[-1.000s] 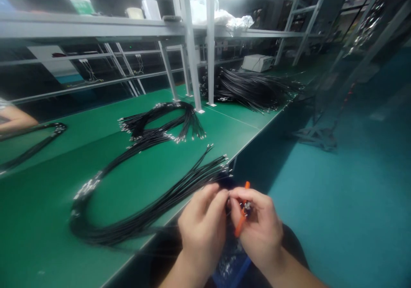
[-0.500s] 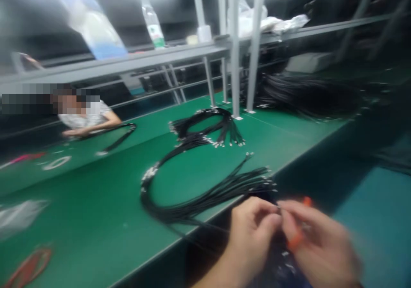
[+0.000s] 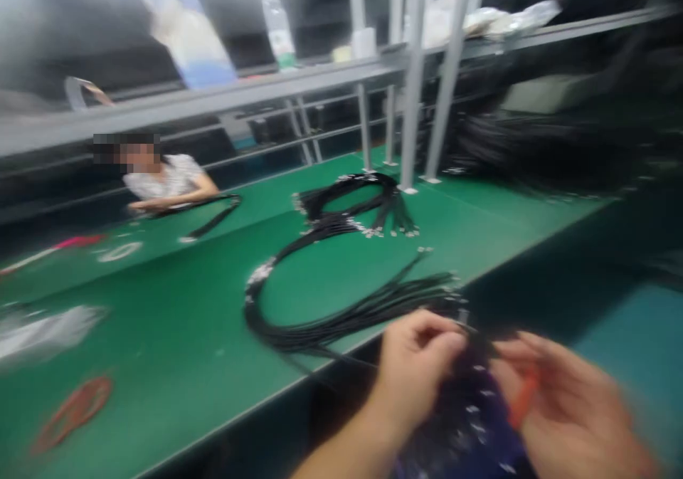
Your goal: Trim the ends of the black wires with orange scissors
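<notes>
My left hand (image 3: 419,358) is at the lower right, just off the table's front edge, with thumb and forefinger pinched on the end of a black cable. To its right, my right hand (image 3: 568,401) is blurred, an orange-handled tool (image 3: 524,398) lying against its palm; the tool's tip cannot be made out. Beyond my left hand, a curved bundle of black cables (image 3: 299,337) with small metal ends lies on the green table (image 3: 160,337). More cables with metal ends hang below my hands.
A second coiled cable bundle (image 3: 384,194) lies near the shelf posts (image 3: 413,109). Orange-red scissors (image 3: 77,415) and a clear plastic bag (image 3: 50,333) are at the left. Across the table a person (image 3: 171,180) leans over cables. A big cable pile (image 3: 512,148) lies at the back right.
My right hand has moved right, away from my left hand, which keeps its pinch. The whole view has shifted, so the table things appear slightly further right and mostly higher.
</notes>
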The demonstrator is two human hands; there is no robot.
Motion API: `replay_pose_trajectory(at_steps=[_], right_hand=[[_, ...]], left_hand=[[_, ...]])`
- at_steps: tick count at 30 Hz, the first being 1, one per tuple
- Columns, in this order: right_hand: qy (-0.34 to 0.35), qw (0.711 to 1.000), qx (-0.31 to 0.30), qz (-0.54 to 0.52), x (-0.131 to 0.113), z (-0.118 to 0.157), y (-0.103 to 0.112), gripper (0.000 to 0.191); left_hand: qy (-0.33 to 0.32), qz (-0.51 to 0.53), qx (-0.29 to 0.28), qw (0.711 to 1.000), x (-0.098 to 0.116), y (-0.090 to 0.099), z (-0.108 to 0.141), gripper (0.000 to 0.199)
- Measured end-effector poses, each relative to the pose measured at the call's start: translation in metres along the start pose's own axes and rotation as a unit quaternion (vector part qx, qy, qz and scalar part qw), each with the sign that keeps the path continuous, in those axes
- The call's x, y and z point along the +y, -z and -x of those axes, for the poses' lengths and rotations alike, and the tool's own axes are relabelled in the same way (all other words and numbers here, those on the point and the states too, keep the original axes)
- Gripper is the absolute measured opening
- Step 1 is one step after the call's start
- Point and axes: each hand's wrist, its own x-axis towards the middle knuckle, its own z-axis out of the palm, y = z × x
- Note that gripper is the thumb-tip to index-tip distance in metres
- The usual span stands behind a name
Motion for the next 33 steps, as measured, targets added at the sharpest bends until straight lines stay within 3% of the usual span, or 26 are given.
replay_pose_trajectory(at_steps=[4,6,9,11,13,22,33], right_hand=[[-0.136,0.978,-0.061,-0.149,-0.017,0.008,0.001,0.034],[-0.222,0.944,-0.110,-0.216,-0.021,0.011,-0.001,0.033],[-0.336,0.873,-0.192,-0.298,-0.025,0.012,-0.001,0.036],[-0.369,0.839,-0.226,-0.329,-0.026,0.010,-0.002,0.040],[-0.380,0.824,-0.235,-0.348,-0.028,0.007,-0.004,0.040],[-0.420,0.810,-0.235,-0.335,-0.041,-0.007,-0.009,0.029],[-0.456,0.825,-0.228,-0.245,-0.040,-0.008,-0.010,0.029]], left_hand=[[-0.012,-0.036,-0.011,0.999,0.001,0.007,-0.014,0.008],[-0.018,-0.045,-0.017,0.999,-0.003,0.007,-0.016,0.009],[-0.033,-0.066,0.002,0.997,-0.008,0.007,-0.015,0.009],[-0.042,-0.084,0.014,0.995,-0.011,0.007,-0.014,0.008],[-0.046,-0.097,0.016,0.994,-0.013,0.008,-0.012,0.007],[-0.052,-0.139,-0.042,0.988,-0.013,0.009,-0.013,0.006],[-0.065,-0.195,-0.059,0.977,-0.019,0.010,-0.017,0.008]])
